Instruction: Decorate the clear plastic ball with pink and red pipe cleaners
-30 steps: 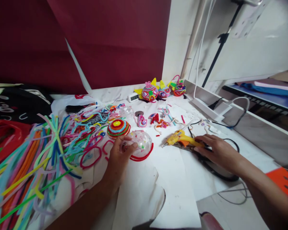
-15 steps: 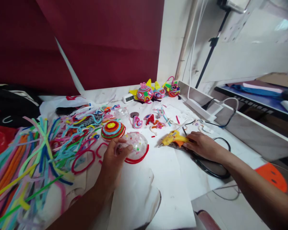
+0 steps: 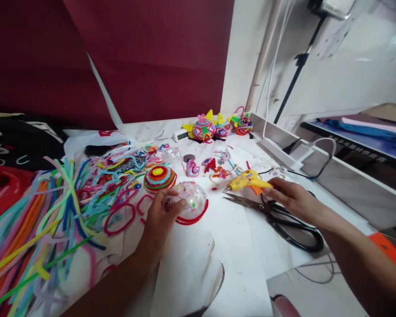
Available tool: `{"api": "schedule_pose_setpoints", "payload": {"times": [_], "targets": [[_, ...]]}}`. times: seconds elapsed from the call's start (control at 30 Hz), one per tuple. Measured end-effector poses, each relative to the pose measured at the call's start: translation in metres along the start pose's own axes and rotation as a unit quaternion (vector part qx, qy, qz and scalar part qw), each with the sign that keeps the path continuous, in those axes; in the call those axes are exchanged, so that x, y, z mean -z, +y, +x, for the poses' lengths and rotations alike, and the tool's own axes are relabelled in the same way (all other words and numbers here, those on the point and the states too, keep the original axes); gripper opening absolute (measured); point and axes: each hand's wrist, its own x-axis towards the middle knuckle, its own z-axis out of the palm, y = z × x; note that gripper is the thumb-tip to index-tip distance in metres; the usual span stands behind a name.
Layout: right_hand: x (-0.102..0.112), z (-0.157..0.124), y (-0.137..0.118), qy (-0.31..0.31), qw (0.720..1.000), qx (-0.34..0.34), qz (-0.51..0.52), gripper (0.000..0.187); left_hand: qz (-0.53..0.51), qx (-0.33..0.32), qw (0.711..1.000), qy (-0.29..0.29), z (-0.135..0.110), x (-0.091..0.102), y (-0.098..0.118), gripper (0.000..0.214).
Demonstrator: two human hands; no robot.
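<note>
Between the fingers and thumb of my left hand is the edge of a clear plastic dome, with a red pipe cleaner along its near rim. My right hand grips the handle end of a yellow glue gun, its nozzle pointing left. Under the glue gun lies a pair of scissors with black handles. Just behind my left hand sits a dome wound in coloured rings, yellow at its centre. White paper lies beneath the clear dome.
Many loose pipe cleaners cover the left side. Decorated balls stand at the back beside a small white timer. A power strip with cables runs along the right ledge. Small craft pieces lie mid-table.
My right hand has raised the glue gun off the scissors, which now show more fully. My left hand keeps its hold on the clear dome. The view has shifted slightly.
</note>
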Motion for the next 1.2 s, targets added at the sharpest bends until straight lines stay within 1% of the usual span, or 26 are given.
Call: {"api": "schedule_pose_setpoints", "payload": {"times": [0.1,0.17,0.23,0.3,0.37,0.43,0.47,0.53,0.6,0.73,0.87,1.0,1.2], "targets": [[0.012,-0.008,-0.008,-0.01,0.994,-0.002,0.109,0.041,-0.008,-0.003,1.0,-0.002,0.0,-0.001,0.0,0.03],[0.018,-0.013,-0.015,0.001,0.986,0.006,0.168,0.04,-0.007,-0.004,1.0,-0.004,-0.001,-0.002,0.0,0.029],[0.021,-0.017,-0.022,0.027,0.974,0.005,0.226,0.037,-0.001,-0.007,1.0,-0.003,-0.001,-0.002,0.0,0.028],[0.022,-0.023,-0.031,0.058,0.955,-0.008,0.291,0.03,0.003,-0.009,1.0,0.001,-0.001,-0.001,0.0,0.027],[0.021,-0.029,-0.039,0.087,0.93,-0.024,0.357,0.023,0.004,-0.011,1.0,0.0,-0.001,0.0,-0.001,0.027],[0.018,-0.034,-0.046,0.101,0.908,-0.044,0.405,0.027,0.002,-0.012,1.0,-0.006,-0.001,0.0,-0.002,0.027],[0.017,-0.036,-0.048,0.101,0.902,-0.053,0.416,0.03,0.001,-0.013,1.0,-0.008,-0.001,0.0,-0.002,0.027],[0.012,-0.039,-0.048,0.089,0.903,-0.065,0.414,0.031,-0.006,-0.014,1.0,-0.009,-0.001,-0.001,-0.002,0.026],[0.005,-0.04,-0.048,0.062,0.915,-0.07,0.393,0.029,-0.013,-0.014,1.0,-0.011,-0.001,-0.001,-0.001,0.026],[-0.012,-0.04,-0.053,0.003,0.933,-0.05,0.357,0.023,-0.02,-0.012,1.0,-0.014,-0.002,-0.001,-0.001,0.026],[-0.028,-0.041,-0.059,-0.009,0.937,-0.031,0.348,0.02,-0.017,-0.007,1.0,-0.009,-0.003,-0.001,0.001,0.026],[-0.04,-0.042,-0.059,-0.013,0.938,-0.011,0.345,0.021,-0.02,-0.003,1.0,-0.008,-0.004,-0.003,0.003,0.027],[-0.049,-0.041,-0.068,-0.055,0.957,0.018,0.283,0.024,-0.017,-0.002,1.0,-0.002,-0.005,-0.003,0.003,0.027]]}}
